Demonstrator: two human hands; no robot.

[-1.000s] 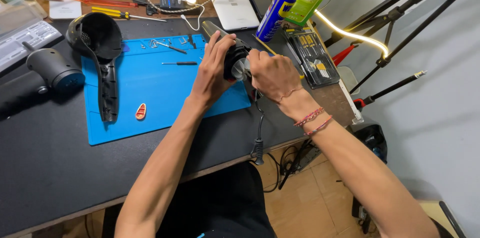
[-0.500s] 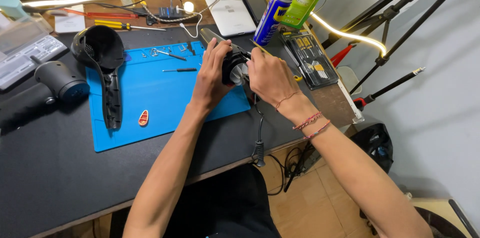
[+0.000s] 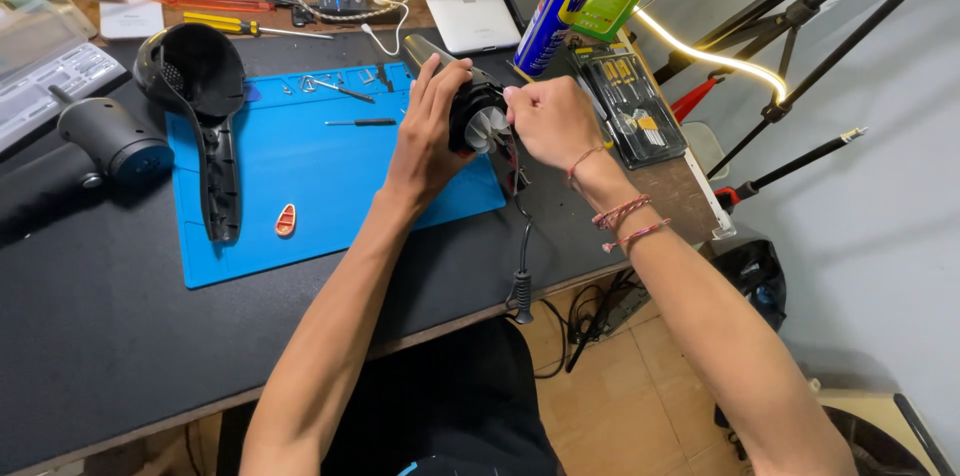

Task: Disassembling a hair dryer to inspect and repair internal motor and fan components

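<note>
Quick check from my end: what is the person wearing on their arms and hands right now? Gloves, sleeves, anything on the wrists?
No gloves and no sleeves: both forearms are bare. The left hand and its wrist carry nothing. The right hand has thin cord bracelets on its wrist, reddish and pink, with one more thin red cord nearer the hand. No rings or watch show.

Both forearms are bare, no sleeves in sight. The left hand (image 3: 425, 141) wears nothing: no ring, watch or glove. Past the right hand (image 3: 550, 121), three thin braided cords circle the wrist and lower forearm, reddish and pink, set a little apart. Dark clothing covers the lap below.
</note>
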